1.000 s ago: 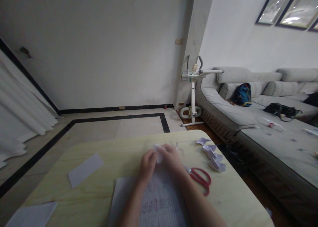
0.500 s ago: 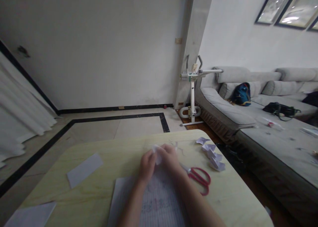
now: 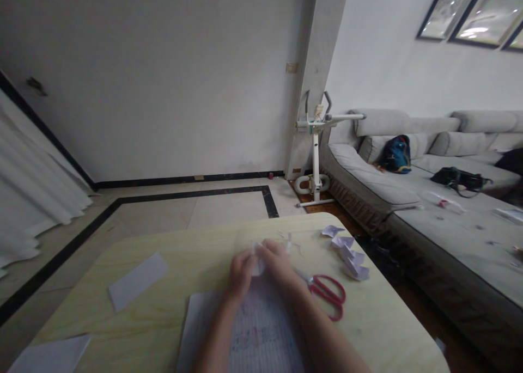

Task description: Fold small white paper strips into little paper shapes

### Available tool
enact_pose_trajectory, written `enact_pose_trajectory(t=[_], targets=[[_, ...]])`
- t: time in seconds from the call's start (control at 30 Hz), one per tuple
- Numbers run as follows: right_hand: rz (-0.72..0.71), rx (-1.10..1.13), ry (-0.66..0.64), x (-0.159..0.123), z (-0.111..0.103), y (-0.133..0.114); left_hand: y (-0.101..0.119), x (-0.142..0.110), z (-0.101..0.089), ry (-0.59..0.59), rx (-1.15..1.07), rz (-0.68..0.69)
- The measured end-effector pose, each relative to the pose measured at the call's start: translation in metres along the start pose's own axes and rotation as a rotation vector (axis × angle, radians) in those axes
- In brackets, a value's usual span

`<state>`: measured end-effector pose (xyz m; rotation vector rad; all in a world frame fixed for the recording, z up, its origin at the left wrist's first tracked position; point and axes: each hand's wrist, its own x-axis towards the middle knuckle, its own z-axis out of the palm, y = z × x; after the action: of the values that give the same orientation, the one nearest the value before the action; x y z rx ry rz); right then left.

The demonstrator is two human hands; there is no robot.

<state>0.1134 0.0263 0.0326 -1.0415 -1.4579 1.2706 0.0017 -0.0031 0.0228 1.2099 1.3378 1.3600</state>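
A small white piece of paper (image 3: 257, 265), partly folded, is pinched between both hands above the far end of a lined sheet with writing (image 3: 261, 329). My left hand (image 3: 241, 275) is closed on its left side. My right hand (image 3: 278, 264) grips it from the right, with its fingers curled over the top. Fingers cover much of the paper, and slight blur hides its exact shape. Scissors with red handles (image 3: 329, 295) lie just right of my right wrist, their blades partly behind it.
Several folded paper pieces (image 3: 349, 256) lie along the table's right edge. Thin paper scraps (image 3: 290, 242) lie beyond my right hand. A blank paper strip (image 3: 138, 281) and another white sheet (image 3: 53, 355) rest on the left of the wooden table (image 3: 163, 329). A sofa (image 3: 408, 193) stands beyond, right.
Both hands stay together on the paper; they have shifted only slightly. The paper between them shows a different, more upright face. Everything on the table stays in place.
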Motion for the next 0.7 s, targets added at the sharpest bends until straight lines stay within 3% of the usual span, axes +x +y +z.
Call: enact_pose_trajectory(t=[0.43, 0.7], targets=[[-0.041, -0.116, 0.066, 0.004, 0.0, 0.005, -0.011, 0.001, 0.0, 0.047, 0.087, 0.007], [-0.033, -0.095, 0.101, 0.002, 0.0, 0.0, -0.004, 0.0, 0.0, 0.013, 0.077, 0.011]])
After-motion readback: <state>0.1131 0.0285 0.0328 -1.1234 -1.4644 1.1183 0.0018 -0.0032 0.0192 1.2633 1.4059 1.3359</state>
